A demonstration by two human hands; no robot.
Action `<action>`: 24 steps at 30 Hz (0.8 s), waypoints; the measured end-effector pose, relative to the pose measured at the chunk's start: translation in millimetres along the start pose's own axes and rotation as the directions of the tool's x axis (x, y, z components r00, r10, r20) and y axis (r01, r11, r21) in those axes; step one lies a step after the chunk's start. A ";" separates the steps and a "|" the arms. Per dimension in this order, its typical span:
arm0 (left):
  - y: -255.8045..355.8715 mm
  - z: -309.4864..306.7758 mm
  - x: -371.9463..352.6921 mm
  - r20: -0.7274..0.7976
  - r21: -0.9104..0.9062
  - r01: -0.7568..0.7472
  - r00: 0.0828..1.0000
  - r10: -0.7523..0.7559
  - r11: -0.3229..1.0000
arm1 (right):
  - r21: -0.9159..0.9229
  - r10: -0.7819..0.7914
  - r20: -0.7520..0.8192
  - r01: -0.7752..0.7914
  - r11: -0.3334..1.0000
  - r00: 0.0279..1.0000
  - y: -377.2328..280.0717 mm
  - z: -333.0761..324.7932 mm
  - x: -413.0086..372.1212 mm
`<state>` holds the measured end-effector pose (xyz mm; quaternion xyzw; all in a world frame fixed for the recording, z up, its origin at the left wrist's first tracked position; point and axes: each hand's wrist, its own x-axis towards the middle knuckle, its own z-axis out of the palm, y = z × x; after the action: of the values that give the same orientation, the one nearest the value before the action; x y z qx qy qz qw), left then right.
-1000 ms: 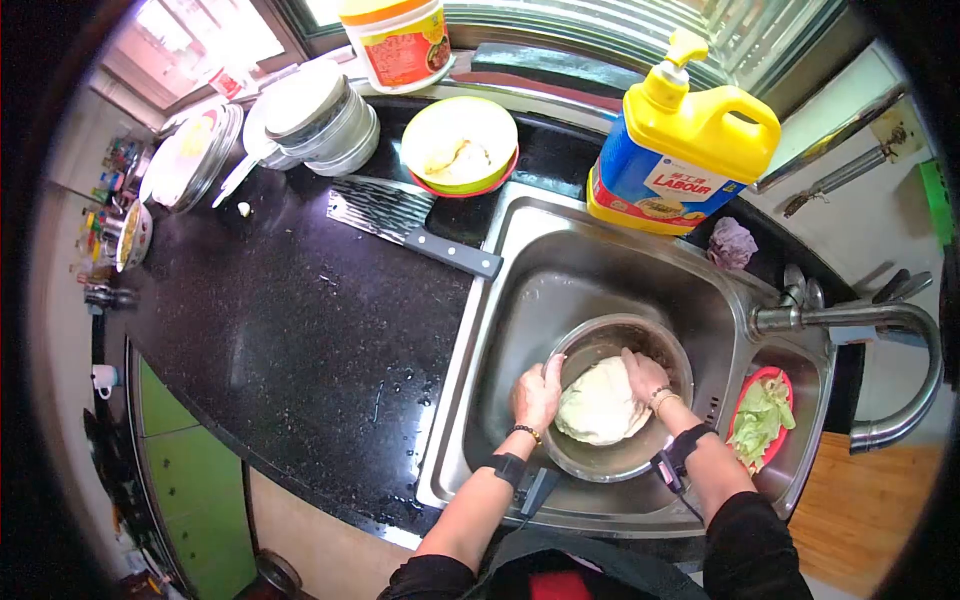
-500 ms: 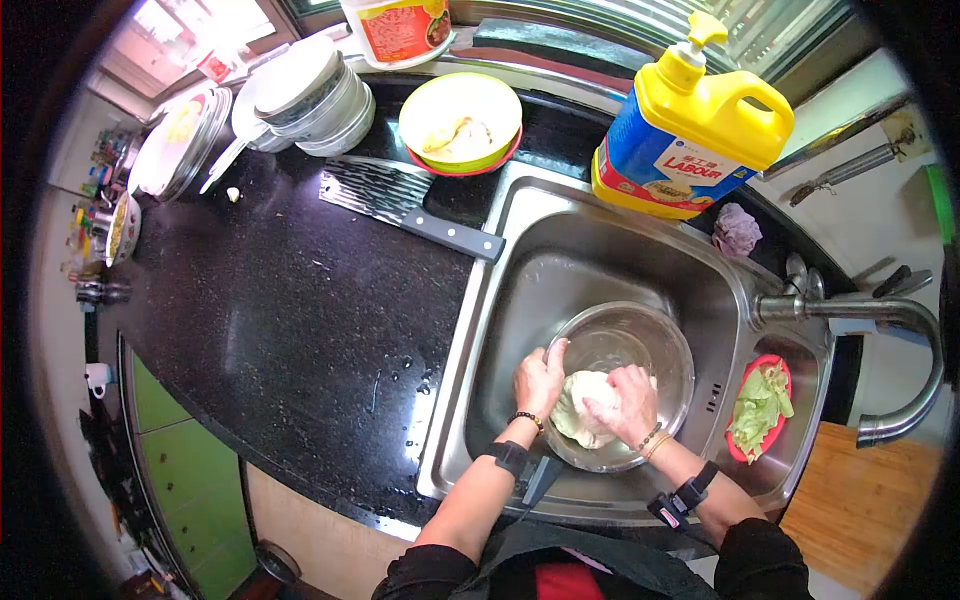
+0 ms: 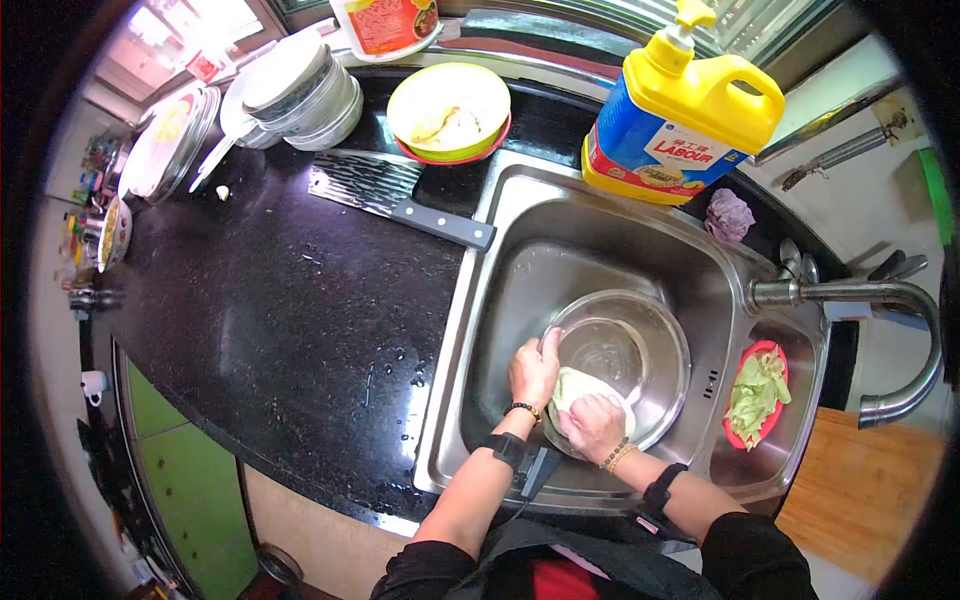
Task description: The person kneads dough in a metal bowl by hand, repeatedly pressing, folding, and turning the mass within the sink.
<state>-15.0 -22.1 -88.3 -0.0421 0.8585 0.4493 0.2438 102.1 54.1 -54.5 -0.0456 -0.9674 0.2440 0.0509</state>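
A round metal bowl [image 3: 650, 350] rests in the large basin of the sink [image 3: 530, 230]. My left hand [image 3: 533, 375] is at the bowl's left side, its thumb over the rim and its fingers wrapped round the edge. Inside the bowl, at its lower left, lies a pale green cabbage [image 3: 575, 385]. My right hand [image 3: 596, 426] is on top of the cabbage with its fingers curled onto it. The cabbage's lower part is hidden by my hands and the bowl's wall.
The faucet [image 3: 890, 290] curves over the right side. A red basket [image 3: 782, 350] with leaves sits in the small basin. A cleaver [image 3: 440, 222], yellow bowl [image 3: 450, 80], stacked dishes [image 3: 310, 100] and yellow detergent bottle [image 3: 690, 110] stand around the sink.
My right hand has moved left and down in the bowl, and the cabbage has shifted the same way. My left hand stays at the rim. The whole view has shifted slightly.
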 end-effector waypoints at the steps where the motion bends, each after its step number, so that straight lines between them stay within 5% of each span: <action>1: -2.3 1.5 0.9 -0.008 -0.002 -0.009 1.000 0.009 1.000 | -0.047 -0.026 0.010 0.027 0.999 1.000 2.2 4.0 0.9; 11: -7.6 6.2 2.9 -0.027 0.027 0.002 1.000 -0.001 1.000 | -0.220 -0.047 0.045 0.056 0.974 0.998 24.0 25.1 20.7; 24: 4.2 0.5 1.1 0.007 0.063 0.038 0.999 -0.039 0.997 | -0.073 0.156 0.036 -0.153 0.986 0.987 92.9 39.9 70.1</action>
<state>-17.0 -19.0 -85.9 -0.0490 0.8703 0.4173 0.2569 33.7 124.8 -128.4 -0.1172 -0.9697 0.2142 0.0103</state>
